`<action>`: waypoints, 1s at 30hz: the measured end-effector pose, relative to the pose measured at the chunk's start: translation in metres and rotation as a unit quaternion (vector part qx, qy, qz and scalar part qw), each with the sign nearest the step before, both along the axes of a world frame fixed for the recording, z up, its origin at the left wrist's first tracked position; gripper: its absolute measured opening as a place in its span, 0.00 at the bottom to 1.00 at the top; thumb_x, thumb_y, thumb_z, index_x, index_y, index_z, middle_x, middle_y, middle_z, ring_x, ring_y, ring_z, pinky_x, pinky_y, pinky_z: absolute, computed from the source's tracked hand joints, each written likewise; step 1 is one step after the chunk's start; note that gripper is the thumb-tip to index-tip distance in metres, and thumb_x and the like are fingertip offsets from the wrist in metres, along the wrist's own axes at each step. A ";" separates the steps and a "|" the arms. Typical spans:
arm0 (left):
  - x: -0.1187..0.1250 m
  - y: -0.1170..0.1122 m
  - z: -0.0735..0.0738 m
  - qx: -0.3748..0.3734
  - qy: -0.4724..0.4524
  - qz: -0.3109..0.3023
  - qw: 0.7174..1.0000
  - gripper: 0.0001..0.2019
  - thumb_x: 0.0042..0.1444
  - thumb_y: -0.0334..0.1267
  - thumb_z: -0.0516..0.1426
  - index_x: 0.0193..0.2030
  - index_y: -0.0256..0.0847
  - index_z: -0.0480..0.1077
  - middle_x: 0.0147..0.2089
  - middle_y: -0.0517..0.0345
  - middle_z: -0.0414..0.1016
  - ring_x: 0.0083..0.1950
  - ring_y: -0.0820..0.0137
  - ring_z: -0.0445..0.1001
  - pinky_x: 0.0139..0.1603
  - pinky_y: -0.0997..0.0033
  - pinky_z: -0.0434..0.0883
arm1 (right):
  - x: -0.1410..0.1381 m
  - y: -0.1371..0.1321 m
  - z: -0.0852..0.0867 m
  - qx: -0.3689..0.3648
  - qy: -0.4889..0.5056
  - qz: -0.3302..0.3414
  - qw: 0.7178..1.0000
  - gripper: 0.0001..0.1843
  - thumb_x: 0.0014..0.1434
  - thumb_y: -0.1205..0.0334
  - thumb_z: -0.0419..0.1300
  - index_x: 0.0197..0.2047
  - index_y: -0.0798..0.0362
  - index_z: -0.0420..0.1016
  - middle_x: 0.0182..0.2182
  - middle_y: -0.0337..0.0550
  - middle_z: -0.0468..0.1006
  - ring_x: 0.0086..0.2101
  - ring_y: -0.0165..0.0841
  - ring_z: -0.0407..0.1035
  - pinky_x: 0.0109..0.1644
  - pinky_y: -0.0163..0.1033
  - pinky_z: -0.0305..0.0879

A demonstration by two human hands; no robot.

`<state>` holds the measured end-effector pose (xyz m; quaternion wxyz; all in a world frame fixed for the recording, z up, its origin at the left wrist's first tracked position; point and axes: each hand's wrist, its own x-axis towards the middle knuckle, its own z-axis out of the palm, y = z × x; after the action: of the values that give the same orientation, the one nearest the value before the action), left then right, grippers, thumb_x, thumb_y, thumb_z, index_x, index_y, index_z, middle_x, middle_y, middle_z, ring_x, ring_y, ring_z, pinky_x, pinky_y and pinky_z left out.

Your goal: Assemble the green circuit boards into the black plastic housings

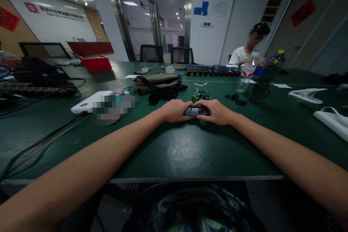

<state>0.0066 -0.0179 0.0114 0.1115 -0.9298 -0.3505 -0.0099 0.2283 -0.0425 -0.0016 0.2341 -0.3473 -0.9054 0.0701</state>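
A small black rectangular case [194, 111] with a greyish inside faces me, held between both hands just over the green table. My left hand [175, 111] grips its left side, thumb low and fingers behind. On the right side, my right hand [216, 112] pinches it between thumb and curled fingers. Directly behind the hands lies a pile of small green circuit boards [200, 94]. Several black plastic pieces [236, 99] lie to the right of the pile, apart from my hands. What exactly the case contains is too small to make out.
The green table [179, 152] carries a grey-brown bag [157, 82], a white box-shaped device [91, 101] with cables, and a red bin [95, 63]. A clear water bottle [246, 74] and a dark bottle [268, 78] stand at right. Across the table sits a person [246, 53].
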 end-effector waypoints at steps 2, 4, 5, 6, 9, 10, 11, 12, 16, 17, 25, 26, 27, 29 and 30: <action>0.000 0.000 0.000 -0.001 -0.001 -0.002 1.000 0.24 0.62 0.55 0.52 0.57 0.41 0.68 0.42 0.47 0.81 0.42 0.55 0.81 0.39 0.64 0.71 | 0.000 0.000 0.000 -0.001 0.002 -0.001 1.000 0.21 0.57 0.58 0.65 0.53 0.55 0.72 0.32 0.40 0.77 0.28 0.30 0.68 0.37 0.36 0.62; 0.000 0.000 0.000 -0.002 -0.005 -0.005 1.000 0.24 0.62 0.55 0.52 0.57 0.41 0.68 0.43 0.46 0.81 0.42 0.55 0.81 0.39 0.64 0.71 | 0.000 0.001 0.000 -0.003 0.005 -0.001 1.000 0.21 0.57 0.58 0.65 0.53 0.54 0.72 0.31 0.40 0.77 0.28 0.30 0.68 0.37 0.35 0.61; 0.000 0.000 0.000 -0.003 -0.008 -0.005 1.000 0.24 0.62 0.55 0.53 0.57 0.41 0.68 0.43 0.46 0.81 0.42 0.55 0.81 0.39 0.64 0.71 | 0.000 0.001 -0.001 -0.004 0.005 0.000 1.000 0.21 0.57 0.58 0.65 0.53 0.54 0.72 0.31 0.39 0.77 0.28 0.30 0.68 0.37 0.35 0.61; 0.000 0.000 0.000 -0.004 -0.009 -0.005 1.000 0.24 0.62 0.55 0.53 0.57 0.41 0.68 0.44 0.46 0.81 0.42 0.55 0.81 0.39 0.64 0.71 | 0.000 0.001 -0.001 -0.004 0.006 0.000 1.000 0.21 0.57 0.58 0.65 0.53 0.54 0.72 0.31 0.39 0.77 0.28 0.30 0.68 0.37 0.35 0.61; 0.000 0.000 0.000 -0.005 -0.009 -0.002 1.000 0.24 0.62 0.55 0.52 0.57 0.41 0.68 0.44 0.46 0.81 0.42 0.54 0.81 0.39 0.63 0.72 | 0.000 0.001 -0.001 -0.002 0.003 0.001 1.000 0.21 0.57 0.58 0.65 0.53 0.54 0.72 0.31 0.39 0.77 0.28 0.30 0.68 0.37 0.35 0.61; 0.000 0.000 0.000 -0.005 -0.009 -0.001 1.000 0.24 0.62 0.55 0.52 0.57 0.41 0.68 0.43 0.46 0.81 0.42 0.54 0.81 0.39 0.63 0.72 | 0.000 0.001 -0.001 -0.001 0.004 0.001 1.000 0.21 0.57 0.59 0.65 0.53 0.54 0.72 0.31 0.39 0.77 0.28 0.30 0.68 0.37 0.35 0.61; 0.000 0.000 0.000 -0.005 -0.008 -0.001 1.000 0.25 0.62 0.55 0.52 0.58 0.41 0.68 0.43 0.46 0.81 0.42 0.54 0.81 0.39 0.63 0.72 | 0.000 0.001 -0.001 0.000 0.004 0.000 1.000 0.21 0.57 0.59 0.65 0.53 0.54 0.72 0.31 0.39 0.77 0.28 0.30 0.68 0.37 0.35 0.61; 0.000 0.000 0.000 -0.004 -0.008 -0.001 1.000 0.25 0.62 0.55 0.52 0.58 0.41 0.68 0.43 0.46 0.81 0.42 0.54 0.81 0.39 0.63 0.72 | 0.000 0.000 -0.001 0.001 0.005 0.000 1.000 0.21 0.57 0.59 0.65 0.53 0.54 0.72 0.31 0.39 0.77 0.28 0.30 0.68 0.37 0.35 0.62; 0.000 0.000 -0.001 -0.002 -0.009 -0.002 1.000 0.24 0.62 0.55 0.53 0.58 0.41 0.68 0.43 0.47 0.81 0.42 0.55 0.81 0.40 0.64 0.72 | 0.000 0.000 0.000 0.002 0.003 0.000 1.000 0.21 0.57 0.59 0.65 0.53 0.55 0.72 0.31 0.40 0.77 0.28 0.30 0.68 0.37 0.35 0.62; 0.000 0.000 0.000 -0.001 -0.009 -0.002 1.000 0.24 0.62 0.55 0.53 0.58 0.41 0.68 0.43 0.47 0.81 0.42 0.55 0.81 0.39 0.64 0.72 | 0.000 0.000 0.000 0.000 0.003 0.000 1.000 0.21 0.57 0.59 0.65 0.53 0.55 0.72 0.31 0.40 0.77 0.28 0.30 0.68 0.37 0.36 0.62; 0.000 0.000 0.000 0.000 0.004 -0.002 1.000 0.25 0.63 0.55 0.51 0.58 0.41 0.67 0.43 0.46 0.81 0.43 0.53 0.81 0.39 0.62 0.72 | -0.001 -0.001 0.000 -0.002 0.002 -0.002 1.000 0.21 0.57 0.59 0.65 0.53 0.55 0.72 0.31 0.40 0.77 0.28 0.31 0.68 0.37 0.36 0.62; 0.000 0.000 0.000 -0.001 0.004 -0.002 1.000 0.25 0.63 0.55 0.52 0.58 0.41 0.67 0.43 0.46 0.81 0.43 0.53 0.81 0.39 0.62 0.72 | -0.001 -0.001 0.000 -0.001 0.002 -0.002 1.000 0.21 0.57 0.59 0.65 0.53 0.55 0.72 0.31 0.40 0.77 0.28 0.30 0.68 0.37 0.36 0.62; -0.001 0.000 0.000 -0.001 0.003 -0.003 1.000 0.25 0.63 0.55 0.52 0.58 0.41 0.67 0.43 0.46 0.81 0.43 0.53 0.81 0.39 0.62 0.72 | -0.001 -0.001 0.000 0.000 0.000 -0.002 1.000 0.21 0.57 0.59 0.65 0.53 0.56 0.72 0.31 0.40 0.77 0.28 0.30 0.67 0.37 0.36 0.61; 0.000 0.000 0.001 -0.002 0.002 -0.002 1.000 0.24 0.63 0.55 0.52 0.58 0.41 0.67 0.43 0.47 0.81 0.43 0.54 0.81 0.39 0.63 0.72 | -0.001 -0.001 0.000 0.001 -0.003 -0.003 1.000 0.21 0.58 0.59 0.65 0.53 0.56 0.72 0.31 0.40 0.77 0.28 0.30 0.67 0.37 0.35 0.61; 0.000 0.000 0.001 -0.002 0.003 -0.001 1.000 0.24 0.63 0.55 0.52 0.58 0.41 0.67 0.43 0.47 0.81 0.43 0.54 0.81 0.39 0.63 0.71 | -0.001 -0.001 0.000 0.002 -0.003 -0.004 1.000 0.21 0.58 0.59 0.65 0.53 0.56 0.72 0.31 0.40 0.77 0.28 0.30 0.67 0.37 0.35 0.61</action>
<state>0.0062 -0.0183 0.0123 0.1105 -0.9306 -0.3489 -0.0062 0.2277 -0.0432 -0.0012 0.2319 -0.3508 -0.9049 0.0665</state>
